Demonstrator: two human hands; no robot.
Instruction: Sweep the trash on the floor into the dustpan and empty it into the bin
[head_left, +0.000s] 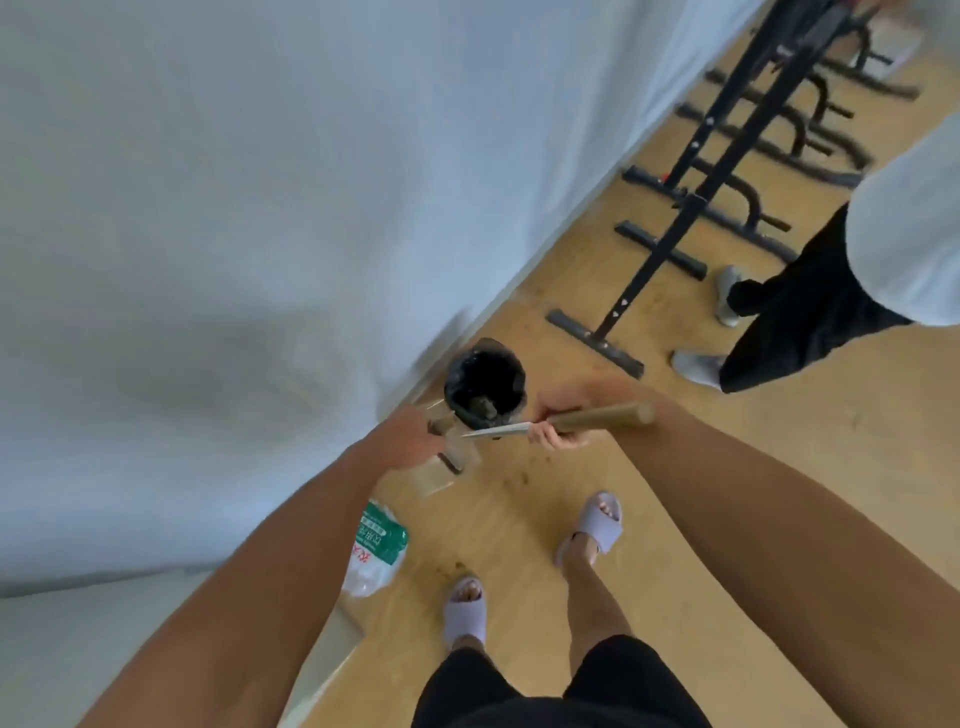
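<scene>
A small bin (485, 382) lined with a black bag stands on the wooden floor against the white wall, with some trash inside. My left hand (410, 436) holds a blurred beige dustpan (444, 470) just in front of and below the bin's rim; its fingers are mostly hidden behind the hand. My right hand (561, 426) grips an olive and silver broom handle (602, 415) that lies almost level and points toward the bin. The broom's head is not visible. Small dark crumbs (519, 475) lie on the floor between the bin and my feet.
A white and green plastic bag (376, 551) lies by the wall near my left foot. Black metal stands (670, 244) line the wall beyond the bin. Another person (810, 306) in black trousers and grey shoes stands at the right.
</scene>
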